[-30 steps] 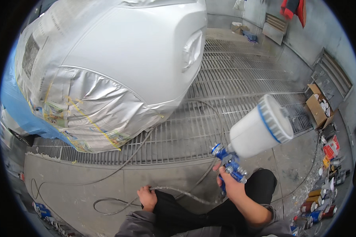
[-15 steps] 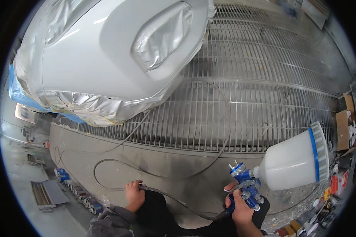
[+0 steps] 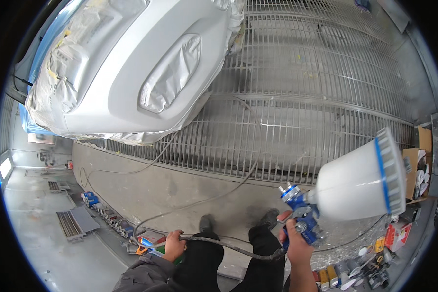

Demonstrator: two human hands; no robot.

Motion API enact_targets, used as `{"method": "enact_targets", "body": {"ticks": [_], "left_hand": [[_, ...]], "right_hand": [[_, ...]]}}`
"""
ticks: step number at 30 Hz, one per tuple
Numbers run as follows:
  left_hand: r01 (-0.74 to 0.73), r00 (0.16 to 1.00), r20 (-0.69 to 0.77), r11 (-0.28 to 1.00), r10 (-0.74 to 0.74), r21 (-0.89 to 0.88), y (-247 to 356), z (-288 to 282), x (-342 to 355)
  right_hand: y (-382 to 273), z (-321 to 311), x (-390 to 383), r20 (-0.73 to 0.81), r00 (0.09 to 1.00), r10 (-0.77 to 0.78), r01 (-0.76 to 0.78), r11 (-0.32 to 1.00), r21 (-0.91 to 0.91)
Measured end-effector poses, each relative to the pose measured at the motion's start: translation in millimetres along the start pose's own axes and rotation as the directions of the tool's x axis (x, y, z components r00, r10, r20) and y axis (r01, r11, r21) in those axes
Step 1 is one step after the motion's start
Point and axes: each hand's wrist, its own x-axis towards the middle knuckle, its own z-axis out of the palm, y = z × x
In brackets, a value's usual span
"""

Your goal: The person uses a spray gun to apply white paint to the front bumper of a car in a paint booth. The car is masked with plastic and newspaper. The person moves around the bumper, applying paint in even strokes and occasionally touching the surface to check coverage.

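My right hand [image 3: 297, 243] is closed on a blue spray gun [image 3: 301, 214] with a large white paint cup [image 3: 350, 180] tilted sideways on it. My left hand [image 3: 174, 246], low in the middle, grips the dark air hose [image 3: 214, 245], which runs to the base of the gun. Ahead at the upper left is a white car body corner [image 3: 117, 82] with a recess covered by silver masking [image 3: 168, 73]; crumpled masking and blue sheeting edge the body.
A metal grate floor [image 3: 316, 73] extends beside the car. Hose loops lie on concrete [image 3: 175, 190] before my shoes. An open cardboard box [image 3: 412, 175] stands at the right. Cans [image 3: 340, 275] and tins [image 3: 102, 211] line the booth's edges, near a grey wall [image 3: 39, 238].
My legs have straightened, bringing both shoes into view, and the view has risen and shifted. The car fills less of the lower middle. Both hands keep hold of gun and hose.
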Motion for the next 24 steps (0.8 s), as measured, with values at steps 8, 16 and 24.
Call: {"method": "enact_targets", "body": {"ticks": [8, 16, 24], "left_hand": [[0.025, 0.831, 0.532, 0.967, -0.16, 0.252, 14, 23, -58], [0.065, 0.744, 0.65, 0.986, -0.152, 0.156, 137, 75, -63], [0.234, 0.73, 0.654, 0.972, -0.2, 0.037, 235, 107, -85]], "right_hand": [[-145, -17, 18, -0.144, 0.975, -0.168, 0.179, 0.981, 0.068], [-213, -24, 85, 0.11, 0.986, -0.122, 0.132, 0.988, -0.084], [-291, -28, 178, 0.441, 0.889, 0.126, -0.046, 0.981, -0.186]]}}
